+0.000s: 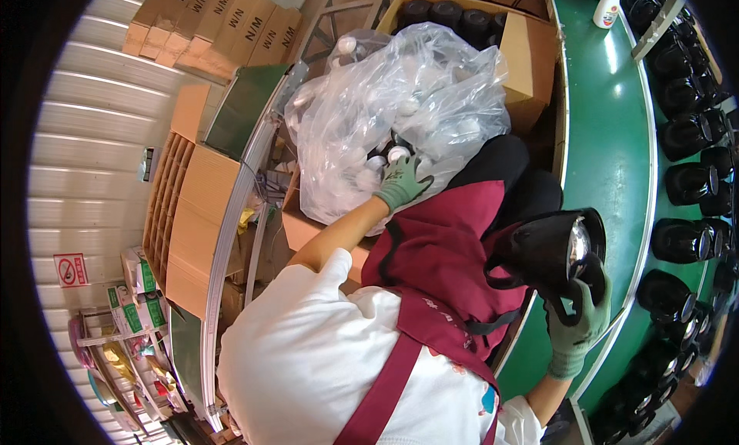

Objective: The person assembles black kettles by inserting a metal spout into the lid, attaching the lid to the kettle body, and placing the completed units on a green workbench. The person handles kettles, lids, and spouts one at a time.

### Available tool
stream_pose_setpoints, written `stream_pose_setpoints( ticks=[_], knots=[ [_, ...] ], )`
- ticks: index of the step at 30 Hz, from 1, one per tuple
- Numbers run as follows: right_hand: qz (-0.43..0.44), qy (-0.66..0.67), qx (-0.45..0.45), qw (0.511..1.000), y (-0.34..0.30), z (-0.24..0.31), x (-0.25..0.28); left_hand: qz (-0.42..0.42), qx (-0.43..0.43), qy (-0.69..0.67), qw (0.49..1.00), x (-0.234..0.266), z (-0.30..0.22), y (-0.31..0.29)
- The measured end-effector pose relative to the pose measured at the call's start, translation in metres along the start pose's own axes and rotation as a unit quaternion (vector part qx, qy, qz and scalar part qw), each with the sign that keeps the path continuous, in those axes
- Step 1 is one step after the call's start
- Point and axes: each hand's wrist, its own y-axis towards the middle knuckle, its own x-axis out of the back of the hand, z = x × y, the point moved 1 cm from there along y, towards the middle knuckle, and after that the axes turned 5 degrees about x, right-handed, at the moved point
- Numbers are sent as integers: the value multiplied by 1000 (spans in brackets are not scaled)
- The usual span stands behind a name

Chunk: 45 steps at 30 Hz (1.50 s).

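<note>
My left hand [402, 185], in a green-grey glove, reaches into the mouth of a large clear plastic bag [339, 148]. Its fingers are spread over small white-topped, round parts [397, 154], with dark parts among them; what lies under the palm is hidden. On the right, my gloved right hand [581, 318] grips a glossy black jug-like vessel [535, 249] with loop-shaped handles. The vessel is tilted over the edge of the green bench, its shiny, silvery inside partly showing at the rim.
Several black vessels [681, 241] stand in rows beyond the green work surface [608, 137] at right. A white bottle [608, 6] stands at its far end. Behind the bag, a cardboard box [531, 64] holds dark round items. A divided carton [202, 222] and stacked cartons [223, 25] are at left.
</note>
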Motion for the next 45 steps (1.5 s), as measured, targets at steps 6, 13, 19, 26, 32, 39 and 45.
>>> stream_pose_setpoints(
  ticks=[6,13,19,26,32,39,45],
  knots=[
    [38,-24,-102,994,29,34,-35,4,-103,-123,987,24,-23,-12],
    [32,105,-332,937,1,3,-35,362,-404,-296,786,115,-114,-57],
    [55,280,-515,808,-70,-19,-60,259,-477,-202,815,113,-147,-85],
    [65,82,-224,969,-141,-33,-110,-18,-782,-58,620,124,-200,-88],
    [-30,493,-533,687,-120,-8,-62,113,-712,-87,687,123,-231,-82],
    [-193,398,-429,788,-112,31,-50,214,-381,-386,812,41,-192,-57],
    [-224,330,-332,855,-55,10,-47,277,-273,-552,738,-9,-188,-41]
  ],
)
